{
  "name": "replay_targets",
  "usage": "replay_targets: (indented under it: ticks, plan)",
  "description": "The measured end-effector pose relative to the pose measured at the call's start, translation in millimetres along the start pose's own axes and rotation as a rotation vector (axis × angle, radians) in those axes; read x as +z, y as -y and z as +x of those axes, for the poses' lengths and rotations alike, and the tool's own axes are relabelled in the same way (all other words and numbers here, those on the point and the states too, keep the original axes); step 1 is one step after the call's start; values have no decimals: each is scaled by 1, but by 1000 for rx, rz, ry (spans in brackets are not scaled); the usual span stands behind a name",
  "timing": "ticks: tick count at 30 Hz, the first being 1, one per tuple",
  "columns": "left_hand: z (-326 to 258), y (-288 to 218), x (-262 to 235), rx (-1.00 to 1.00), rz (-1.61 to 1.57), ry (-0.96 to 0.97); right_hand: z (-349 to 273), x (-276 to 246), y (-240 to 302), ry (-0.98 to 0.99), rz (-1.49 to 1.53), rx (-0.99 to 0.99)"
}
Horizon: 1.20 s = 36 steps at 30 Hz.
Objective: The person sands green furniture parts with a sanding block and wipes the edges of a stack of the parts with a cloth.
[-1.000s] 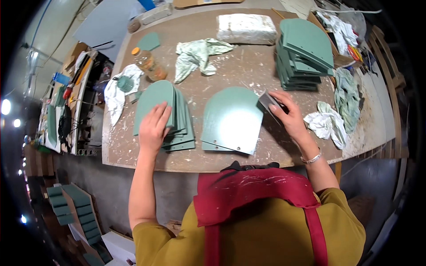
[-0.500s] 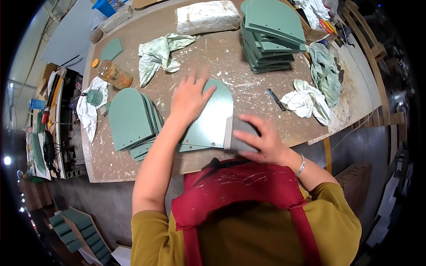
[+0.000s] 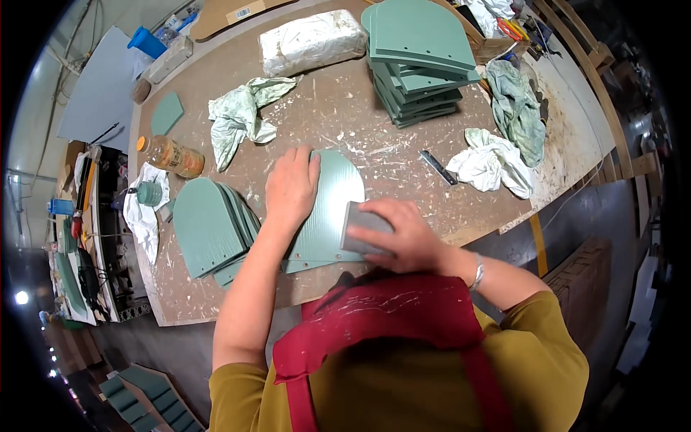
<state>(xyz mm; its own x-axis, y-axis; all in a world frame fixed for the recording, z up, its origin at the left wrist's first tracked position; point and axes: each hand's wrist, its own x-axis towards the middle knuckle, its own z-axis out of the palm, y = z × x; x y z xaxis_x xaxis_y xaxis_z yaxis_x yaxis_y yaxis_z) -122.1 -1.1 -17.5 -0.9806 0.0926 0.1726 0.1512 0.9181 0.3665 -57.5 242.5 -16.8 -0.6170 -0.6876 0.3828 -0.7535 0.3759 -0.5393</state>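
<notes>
A green round-topped panel [image 3: 325, 205] with small holes along its straight edge lies on the worktable in front of me. My left hand [image 3: 291, 189] rests flat on its left part, fingers stretched out and close together. In my right hand [image 3: 404, 234] is a grey sanding block [image 3: 366, 229], pressed against the panel's right edge near the lower corner. Left of my left forearm sits a small fanned stack of similar green panels [image 3: 207, 227].
A tall stack of green panels [image 3: 421, 36] stands at the far right, beside a white wrapped block [image 3: 313, 43]. Cloths [image 3: 241, 119], a bottle with an orange cap [image 3: 173, 157] and a black-handled cutter knife [image 3: 437, 167] lie about the worktable [image 3: 317, 108].
My left hand's fingers have come together and it lies nearer the panel's left side. The sanding block is tilted a little differently along the right edge. The whole view has shifted.
</notes>
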Motion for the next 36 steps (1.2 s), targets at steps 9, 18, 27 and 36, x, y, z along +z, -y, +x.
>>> replay_targets:
  ticks: [9,18,27,36]
  plan:
    - [-1,5,3,73,-32,-111,53,-12,-19,-200,69,228]
    - [7,-5,-2,49,-35,-34,108,6,-86,-210,90,421]
    - [3,-2,0,-22,-13,45,54,22,-63,-308,107,344]
    - [-85,-35,-27,293,-30,252,73,-36,-56,-118,72,465]
